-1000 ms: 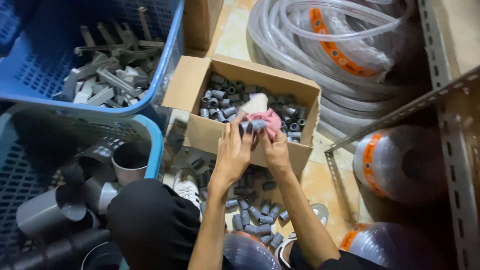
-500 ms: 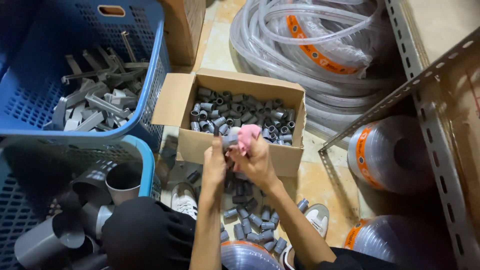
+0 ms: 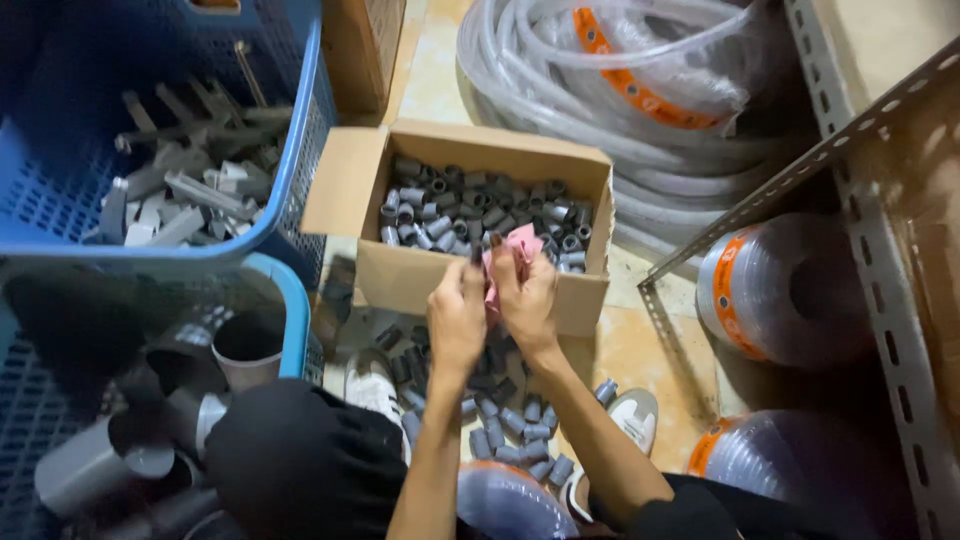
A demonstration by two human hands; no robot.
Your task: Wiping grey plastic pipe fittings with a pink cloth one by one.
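My left hand (image 3: 457, 316) and my right hand (image 3: 527, 297) meet in front of an open cardboard box (image 3: 450, 272) filled with several small grey pipe fittings (image 3: 470, 205). Both hands pinch a pink cloth (image 3: 512, 252), which sticks up between the fingers at the box's near edge. What the cloth wraps is hidden by my fingers. More grey fittings (image 3: 505, 415) lie loose on the floor below my forearms.
A blue basket (image 3: 300, 130) at upper left holds grey pipe pieces, another blue basket (image 3: 285, 300) at lower left holds larger grey fittings. Coils of clear hose (image 3: 640, 90) lie behind the box. A slotted metal rack (image 3: 880, 260) with hose rolls stands at right.
My hands with the pink cloth have drawn back from over the box to its near edge. The view has shifted slightly.
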